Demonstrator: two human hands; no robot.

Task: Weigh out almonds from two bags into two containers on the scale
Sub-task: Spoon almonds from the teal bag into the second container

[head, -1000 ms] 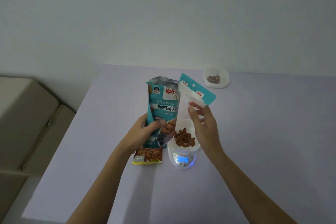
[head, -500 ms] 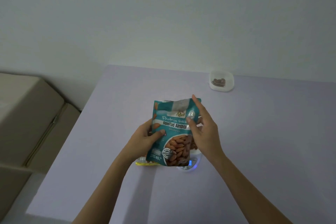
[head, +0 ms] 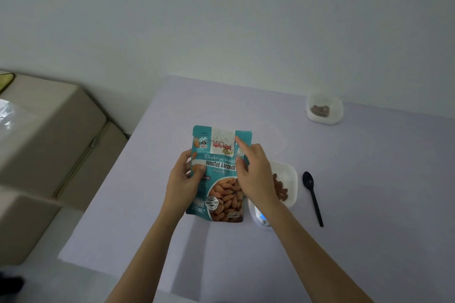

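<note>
Standing upright between both hands, the almond bag sits in the air just left of the scale, its printed front towards the camera and its bottom edge close above the surface. It is a glossy foil pouch, so it will likely feel light, soft and a little slick, with loose nuts that shift as it tilts. The lower part looks fuller, which suggests most of the weight rides low and the top will flop if gripped there alone.

The left hand grips the left edge, thumb laid across the front at mid-height. The right hand pinches the right edge, its index finger reaching straight up to the top corner. Holding the side seams, where the film is doubled and stiffer, seems the surest grasp. Whether the top is open or sealed cannot be told from here.

Beside the bag, partly behind the right wrist, a white container rests on the scale with some almonds already in it, and the display glows blue. A black spoon lies on the surface just right of it, handy for trimming the amount. Well apart, near the wall, a second container holds a few dark nuts. Beige cushions sit off the left side.
</note>
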